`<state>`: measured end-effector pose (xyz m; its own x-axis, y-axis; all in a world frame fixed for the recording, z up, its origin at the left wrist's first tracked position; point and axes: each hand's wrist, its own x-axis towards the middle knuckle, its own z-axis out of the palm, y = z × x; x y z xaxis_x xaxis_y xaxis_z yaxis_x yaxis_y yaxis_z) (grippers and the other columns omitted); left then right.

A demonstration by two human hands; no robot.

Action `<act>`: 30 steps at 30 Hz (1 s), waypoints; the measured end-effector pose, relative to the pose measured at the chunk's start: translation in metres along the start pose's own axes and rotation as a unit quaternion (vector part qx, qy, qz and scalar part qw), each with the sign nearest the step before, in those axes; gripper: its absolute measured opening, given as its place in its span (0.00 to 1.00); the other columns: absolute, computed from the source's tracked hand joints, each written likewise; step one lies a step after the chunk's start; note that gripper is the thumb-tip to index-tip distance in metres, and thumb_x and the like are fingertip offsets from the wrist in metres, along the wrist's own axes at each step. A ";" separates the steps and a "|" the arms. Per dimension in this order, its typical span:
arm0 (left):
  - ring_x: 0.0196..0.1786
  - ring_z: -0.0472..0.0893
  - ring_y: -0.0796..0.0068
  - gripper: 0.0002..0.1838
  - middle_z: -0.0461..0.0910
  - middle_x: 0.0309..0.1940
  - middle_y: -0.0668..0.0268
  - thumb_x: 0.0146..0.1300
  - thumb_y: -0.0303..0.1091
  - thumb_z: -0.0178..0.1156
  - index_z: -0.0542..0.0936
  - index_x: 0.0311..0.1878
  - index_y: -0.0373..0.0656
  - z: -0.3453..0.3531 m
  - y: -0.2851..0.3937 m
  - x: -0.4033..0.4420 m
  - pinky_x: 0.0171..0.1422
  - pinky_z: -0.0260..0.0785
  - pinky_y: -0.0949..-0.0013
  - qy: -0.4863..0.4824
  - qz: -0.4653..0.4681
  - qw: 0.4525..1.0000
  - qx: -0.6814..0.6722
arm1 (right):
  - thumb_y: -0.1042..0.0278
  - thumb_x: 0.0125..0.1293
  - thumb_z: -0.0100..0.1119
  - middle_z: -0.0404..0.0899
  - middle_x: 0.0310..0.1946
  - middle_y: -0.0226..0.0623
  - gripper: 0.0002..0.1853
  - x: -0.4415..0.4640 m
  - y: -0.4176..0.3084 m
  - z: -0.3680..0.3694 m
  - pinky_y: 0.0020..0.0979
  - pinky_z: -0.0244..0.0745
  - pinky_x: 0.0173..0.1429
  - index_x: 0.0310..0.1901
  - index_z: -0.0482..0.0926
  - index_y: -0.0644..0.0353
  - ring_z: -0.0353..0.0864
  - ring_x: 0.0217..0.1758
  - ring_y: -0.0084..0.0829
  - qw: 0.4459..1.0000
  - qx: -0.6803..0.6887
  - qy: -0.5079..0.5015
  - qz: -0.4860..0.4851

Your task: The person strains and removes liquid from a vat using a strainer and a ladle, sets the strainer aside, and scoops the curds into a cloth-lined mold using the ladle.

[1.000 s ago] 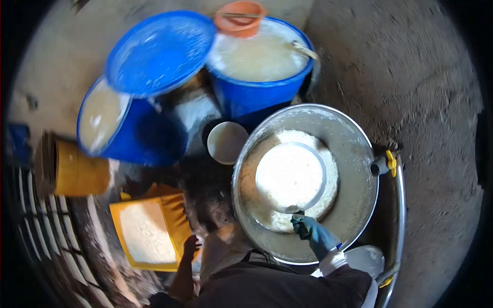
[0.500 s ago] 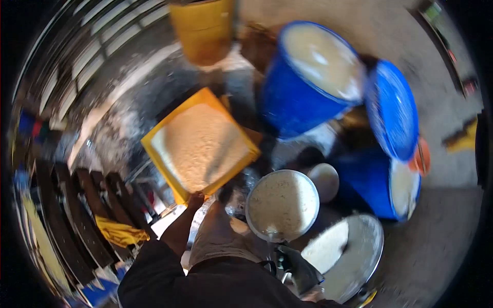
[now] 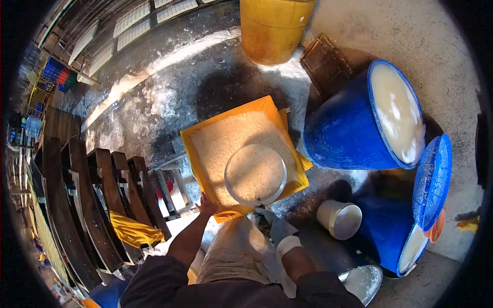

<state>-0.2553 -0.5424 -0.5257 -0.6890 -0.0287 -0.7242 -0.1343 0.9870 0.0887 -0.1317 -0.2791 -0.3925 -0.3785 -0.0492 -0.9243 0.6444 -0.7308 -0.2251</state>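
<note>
A square box lined with yellow cloth (image 3: 194,152) holds a pale, lumpy mass (image 3: 215,143) in front of me. My left hand (image 3: 207,205) is at its near left corner, fingers closed over the cloth edge. My right hand (image 3: 275,225), in a dark grey-green glove, grips the handle of a large round scoop (image 3: 255,174). The scoop is over the near right part of the box, its bowl full of pale material of the same colour. Shade falls across both.
A blue barrel (image 3: 336,128) of cloudy liquid stands right, with a second blue barrel (image 3: 382,226) and a blue lid (image 3: 432,182) nearby. A white bucket (image 3: 339,218) and a metal basin (image 3: 363,282) sit nearer. Left are dark wooden beams (image 3: 77,205); a yellow barrel (image 3: 277,31) stands behind.
My right hand has brought the scoop from above the metal basin, up and left, to over the box. My left hand stays at the box edge. The view has swung.
</note>
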 end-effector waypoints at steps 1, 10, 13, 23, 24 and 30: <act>0.78 0.44 0.64 0.51 0.38 0.77 0.59 0.57 0.54 0.55 0.39 0.75 0.41 -0.003 0.000 -0.001 0.75 0.35 0.36 -0.002 0.000 1.000 0.005 | 0.57 0.67 0.56 0.64 0.14 0.22 0.11 0.000 -0.005 -0.003 0.23 0.58 0.17 0.28 0.73 0.49 0.62 0.14 0.19 1.000 0.020 -0.015 -0.005; 0.78 0.44 0.60 0.48 0.35 0.77 0.56 0.60 0.52 0.53 0.41 0.75 0.40 -0.005 -0.010 0.013 0.75 0.40 0.39 -0.052 0.028 0.998 -0.036 | 0.61 0.64 0.59 0.69 0.20 0.24 0.07 0.010 -0.065 -0.018 0.24 0.64 0.23 0.33 0.76 0.53 0.65 0.17 0.21 0.995 -0.050 0.083 -0.038; 0.76 0.50 0.58 0.47 0.40 0.76 0.53 0.60 0.51 0.53 0.42 0.75 0.40 -0.004 -0.004 0.012 0.75 0.45 0.46 -0.013 0.065 0.998 -0.007 | 0.58 0.68 0.49 0.74 0.23 0.31 0.12 0.092 -0.058 -0.100 0.29 0.70 0.31 0.37 0.77 0.56 0.71 0.23 0.30 0.907 0.021 0.186 -0.378; 0.59 0.72 0.51 0.40 0.62 0.65 0.45 0.60 0.38 0.61 0.53 0.72 0.42 0.036 0.094 -0.038 0.64 0.66 0.58 0.267 0.538 0.798 0.048 | 0.69 0.63 0.60 0.74 0.30 0.26 0.17 -0.281 -0.001 -0.241 0.24 0.72 0.32 0.53 0.70 0.53 0.73 0.26 0.20 0.737 0.287 0.371 -0.486; 0.56 0.74 0.54 0.39 0.65 0.63 0.46 0.60 0.37 0.61 0.54 0.72 0.44 0.056 0.096 -0.039 0.57 0.70 0.58 0.032 0.432 0.896 -0.095 | 0.68 0.63 0.61 0.73 0.28 0.27 0.18 -0.296 0.041 -0.272 0.25 0.73 0.32 0.53 0.70 0.53 0.73 0.25 0.21 0.737 0.291 0.391 -0.467; 0.19 0.79 0.60 0.30 0.79 0.45 0.61 0.64 0.34 0.57 0.60 0.68 0.55 0.112 0.187 -0.137 0.16 0.67 0.69 -0.409 0.099 0.877 -0.234 | 0.65 0.62 0.61 0.72 0.24 0.30 0.11 -0.304 0.308 -0.397 0.28 0.69 0.18 0.43 0.72 0.55 0.70 0.17 0.23 0.617 0.604 0.396 -0.313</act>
<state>-0.1069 -0.3362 -0.4865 -0.0168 0.4482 -0.8938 -0.4784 0.7814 0.4008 0.4460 -0.2190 -0.3029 0.4490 0.4977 -0.7421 -0.6102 -0.4359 -0.6616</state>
